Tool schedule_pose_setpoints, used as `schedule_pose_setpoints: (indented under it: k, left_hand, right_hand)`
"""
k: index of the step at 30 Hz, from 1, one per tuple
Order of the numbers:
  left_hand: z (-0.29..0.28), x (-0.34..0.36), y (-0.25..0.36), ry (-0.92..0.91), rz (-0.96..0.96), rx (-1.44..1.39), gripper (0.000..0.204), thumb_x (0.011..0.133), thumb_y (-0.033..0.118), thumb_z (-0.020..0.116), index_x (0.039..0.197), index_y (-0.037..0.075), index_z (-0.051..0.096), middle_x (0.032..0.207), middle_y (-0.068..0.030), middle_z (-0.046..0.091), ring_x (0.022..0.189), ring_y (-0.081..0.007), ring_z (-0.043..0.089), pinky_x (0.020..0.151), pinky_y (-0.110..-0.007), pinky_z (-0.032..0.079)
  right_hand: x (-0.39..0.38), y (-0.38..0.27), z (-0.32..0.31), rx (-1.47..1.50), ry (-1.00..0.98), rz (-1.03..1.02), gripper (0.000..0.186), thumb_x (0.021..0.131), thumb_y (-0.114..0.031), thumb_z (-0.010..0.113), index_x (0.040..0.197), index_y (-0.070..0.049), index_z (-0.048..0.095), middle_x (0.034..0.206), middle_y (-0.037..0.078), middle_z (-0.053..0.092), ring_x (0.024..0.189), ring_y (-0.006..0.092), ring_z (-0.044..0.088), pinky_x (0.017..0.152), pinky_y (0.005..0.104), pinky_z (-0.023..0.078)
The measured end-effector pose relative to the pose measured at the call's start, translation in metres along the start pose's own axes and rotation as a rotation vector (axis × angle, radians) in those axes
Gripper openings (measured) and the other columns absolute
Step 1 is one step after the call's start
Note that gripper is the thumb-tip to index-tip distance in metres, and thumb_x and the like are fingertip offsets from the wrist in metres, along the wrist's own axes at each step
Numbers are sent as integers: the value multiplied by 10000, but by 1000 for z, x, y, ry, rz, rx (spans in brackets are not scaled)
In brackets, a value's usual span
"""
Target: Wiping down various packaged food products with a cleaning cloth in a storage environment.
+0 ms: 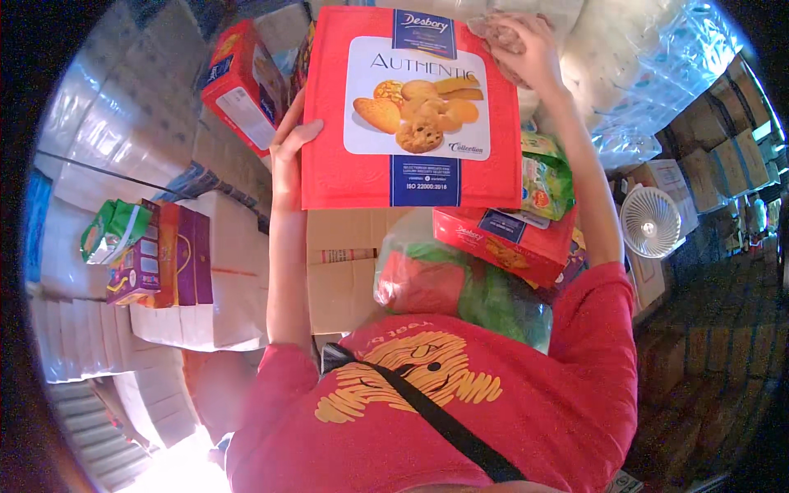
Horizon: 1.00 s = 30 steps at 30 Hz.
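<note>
Two bare hands work at a large, square, flat-fronted red box (pixel 333 185) with a white picture panel of biscuits and dark blue bands at its upper and lower edges. The box is held up in front of the chest, its printed face toward the camera. The left hand (pixel 289 152) grips its left edge, thumb pressed on the front near mid-height; the other fingers go behind, so I cannot tell how they are spread. The right hand (pixel 534 59) is at the upper right corner, its fingers curled together around a crumpled brownish wad (pixel 503 39), cloth or plastic I cannot tell, which overlaps that corner.

Beyond the left edge leans another red box with a white side panel (pixel 242 119). Below the lower right corner is a smaller red box with a blue band (pixel 501 238); a shiny green packet (pixel 552 185) lies over its upper right part. Just left of it sits a clear plastic bag with red and green contents (pixel 419 275), beside a brown cardboard carton (pixel 341 287).

Farther left, a purple and orange carton with a loop handle (pixel 193 255) stands at the left part of a white carton (pixel 234 246), with a green and white packet (pixel 123 226) near its upper left corner. A round white fan (pixel 649 222) is to the right of the right forearm.
</note>
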<state>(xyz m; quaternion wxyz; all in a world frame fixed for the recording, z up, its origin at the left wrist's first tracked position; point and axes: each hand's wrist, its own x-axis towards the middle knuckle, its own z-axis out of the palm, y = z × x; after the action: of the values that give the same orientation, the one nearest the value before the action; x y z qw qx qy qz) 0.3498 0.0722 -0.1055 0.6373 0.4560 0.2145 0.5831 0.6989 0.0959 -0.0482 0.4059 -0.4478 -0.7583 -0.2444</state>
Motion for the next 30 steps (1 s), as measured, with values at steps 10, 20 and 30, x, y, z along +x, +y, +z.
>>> schedule_pose_setpoints:
  k: [10, 20, 30]
  left_hand:
    - [-26, 0, -4, 9, 4, 53, 669, 687, 125, 578, 1311, -35, 400, 1257, -144, 500, 1123, -210, 504, 968, -301, 380]
    - [-11, 4, -2, -53, 19, 13, 667, 696, 139, 590, 1310, -39, 399, 1257, -141, 498, 1120, -201, 502, 958, -290, 379]
    - [-11, 0, 6, -21, -20, 65, 661, 693, 149, 587, 1300, -45, 408, 1258, -151, 492, 1108, -223, 513, 953, -315, 393]
  right_hand:
    - [-64, -151, -32, 296, -214, -644, 157, 680, -202, 626, 836, -224, 612, 923, -48, 585, 967, 174, 557, 720, 383, 499]
    - [5, 11, 17, -259, -99, 135, 339, 668, -242, 698, 976, -119, 624, 990, 81, 608, 962, 321, 548, 873, 389, 428]
    - [-100, -141, -45, 78, -214, -550, 361, 635, -182, 664, 994, -214, 640, 1035, 22, 599, 1005, 221, 573, 890, 404, 456]
